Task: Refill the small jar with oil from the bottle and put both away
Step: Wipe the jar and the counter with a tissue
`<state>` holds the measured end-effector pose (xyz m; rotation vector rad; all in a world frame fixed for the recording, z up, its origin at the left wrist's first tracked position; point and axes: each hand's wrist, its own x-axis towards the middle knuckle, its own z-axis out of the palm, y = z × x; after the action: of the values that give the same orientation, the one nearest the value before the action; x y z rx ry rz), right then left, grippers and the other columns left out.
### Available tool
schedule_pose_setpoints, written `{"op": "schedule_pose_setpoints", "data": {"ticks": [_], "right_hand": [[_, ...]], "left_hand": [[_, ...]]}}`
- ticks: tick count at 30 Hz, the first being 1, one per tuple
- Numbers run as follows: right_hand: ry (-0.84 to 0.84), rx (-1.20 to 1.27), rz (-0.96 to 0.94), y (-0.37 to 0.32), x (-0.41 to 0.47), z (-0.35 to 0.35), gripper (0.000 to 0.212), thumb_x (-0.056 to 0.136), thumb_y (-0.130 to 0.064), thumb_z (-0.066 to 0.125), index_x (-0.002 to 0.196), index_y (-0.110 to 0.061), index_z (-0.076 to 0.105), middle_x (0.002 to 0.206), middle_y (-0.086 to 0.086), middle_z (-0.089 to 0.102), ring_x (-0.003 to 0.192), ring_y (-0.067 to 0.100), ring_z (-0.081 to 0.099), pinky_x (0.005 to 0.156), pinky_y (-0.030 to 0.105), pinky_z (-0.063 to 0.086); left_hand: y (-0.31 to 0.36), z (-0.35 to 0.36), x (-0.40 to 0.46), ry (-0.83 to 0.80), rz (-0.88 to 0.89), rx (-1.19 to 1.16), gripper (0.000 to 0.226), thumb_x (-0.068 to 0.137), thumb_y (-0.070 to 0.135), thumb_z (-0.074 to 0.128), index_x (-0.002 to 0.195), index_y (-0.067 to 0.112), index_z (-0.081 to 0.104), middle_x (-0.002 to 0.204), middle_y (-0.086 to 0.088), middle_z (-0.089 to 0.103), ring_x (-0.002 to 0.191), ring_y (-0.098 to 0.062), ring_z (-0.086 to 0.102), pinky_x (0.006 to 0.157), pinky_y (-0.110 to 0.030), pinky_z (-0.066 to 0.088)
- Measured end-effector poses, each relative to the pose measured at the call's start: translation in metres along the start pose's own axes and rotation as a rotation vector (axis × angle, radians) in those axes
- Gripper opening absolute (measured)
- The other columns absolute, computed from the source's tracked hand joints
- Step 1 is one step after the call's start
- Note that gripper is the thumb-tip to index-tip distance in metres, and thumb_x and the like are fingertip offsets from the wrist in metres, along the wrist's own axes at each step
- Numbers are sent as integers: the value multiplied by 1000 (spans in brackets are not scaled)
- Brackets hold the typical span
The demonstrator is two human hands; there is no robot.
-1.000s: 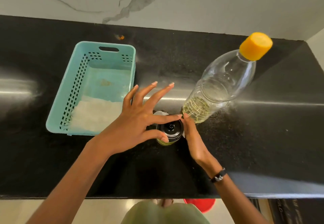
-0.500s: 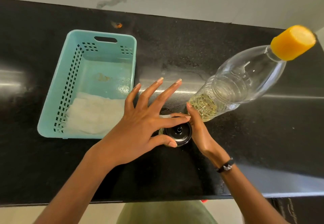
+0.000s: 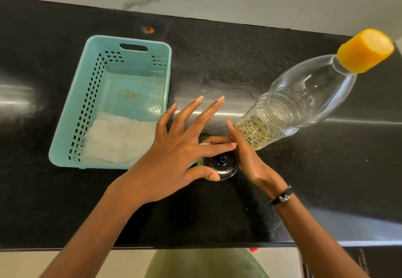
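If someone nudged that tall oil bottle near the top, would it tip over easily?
Probably not at once, though it looks light. The bottle is tall and narrow, which favours tipping, but its little oil sits at the bottom, keeping the weight low. Its clear plastic wall likely flexes when squeezed. The countertop looks glossy, so it may slide first.

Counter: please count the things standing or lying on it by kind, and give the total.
Bottle: 1
Jar: 1
Basket: 1
White cloth, inside the basket: 1
Total: 4
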<state>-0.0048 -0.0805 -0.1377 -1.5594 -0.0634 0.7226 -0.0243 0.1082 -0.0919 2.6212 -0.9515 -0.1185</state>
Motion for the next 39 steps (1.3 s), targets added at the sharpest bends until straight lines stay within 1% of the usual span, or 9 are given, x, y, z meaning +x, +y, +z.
{"op": "schedule_pose_setpoints", "data": {"ticks": [5, 7, 9, 11, 17, 20, 23, 32, 39], "right_hand": [[57, 19, -130, 4, -4, 6, 69, 101, -42, 7, 113, 6, 56, 113, 23, 61, 112, 31, 58, 102, 39, 44], [70, 43, -154, 3, -3, 8, 66, 101, -39, 7, 117, 9, 49, 112, 29, 58, 106, 34, 59, 95, 38, 47], [104, 95, -155, 4, -2, 10, 62, 102, -39, 9, 113, 8, 47, 97, 25, 58, 90, 29, 60, 85, 34, 51], [137, 144, -149, 4, -1, 10, 57, 103, -38, 11, 113, 6, 46, 91, 19, 58, 85, 25, 60, 81, 29, 51], [203, -22, -246, 4, -26, 17, 49, 101, -42, 15, 128, -16, 45, 116, 10, 60, 115, 22, 57, 103, 42, 42], [281, -343, -339, 7, -52, 28, 51, 95, -58, 23, 139, -36, 36, 140, -17, 42, 135, 14, 35, 111, 41, 30], [290, -648, -445, 14, -58, 30, 47, 99, -42, 31, 145, -32, 30, 152, -21, 25, 143, 10, 20, 117, 39, 18], [288, -766, -470, 18, -51, 24, 54, 100, -45, 25, 150, -26, 19, 157, -14, 17, 146, 8, 9, 119, 38, 9], [281, -762, -462, 19, -52, 24, 53, 100, -44, 24, 150, -28, 18, 157, -17, 16, 145, 3, 5, 119, 34, 5]], "left_hand": [[6, -3, -3, -101, -68, -318, 83, 88, 49, 58, 147, 51, -1, 155, 21, -25, 145, -3, -17, 119, -40, 7], [16, -4, -5, -75, -178, -577, 98, 83, 48, 63, 146, 49, -12, 153, 33, -16, 142, 9, -12, 119, -27, 9], [28, 1, -5, 11, -360, -931, 92, 82, 50, 57, 146, 48, -9, 139, 53, 5, 131, 28, 5, 105, 0, 15], [36, 15, -1, 141, -521, -1122, 73, 86, 51, 44, 147, 48, 5, 122, 61, 20, 116, 37, 19, 91, 8, 23], [25, 48, 5, 223, -651, -1284, 40, 102, 37, 30, 137, 30, 49, 133, 13, 58, 125, 2, 49, 113, -32, 34], [30, 50, -1, 206, -630, -1362, 38, 102, 28, 32, 133, 24, 54, 128, 11, 62, 123, 0, 52, 108, -24, 39], [39, 54, -4, 289, -636, -1393, 35, 101, 26, 36, 127, 22, 60, 121, 10, 66, 118, -2, 57, 102, -23, 43], [91, 85, 2, 893, -747, -1363, 38, 102, 24, 33, 131, 14, 56, 125, 5, 64, 121, -6, 56, 101, -21, 43], [95, 102, 13, 946, -1019, -1412, 34, 104, 28, 33, 123, 24, 61, 115, 2, 68, 109, -10, 63, 101, -36, 47]]}}
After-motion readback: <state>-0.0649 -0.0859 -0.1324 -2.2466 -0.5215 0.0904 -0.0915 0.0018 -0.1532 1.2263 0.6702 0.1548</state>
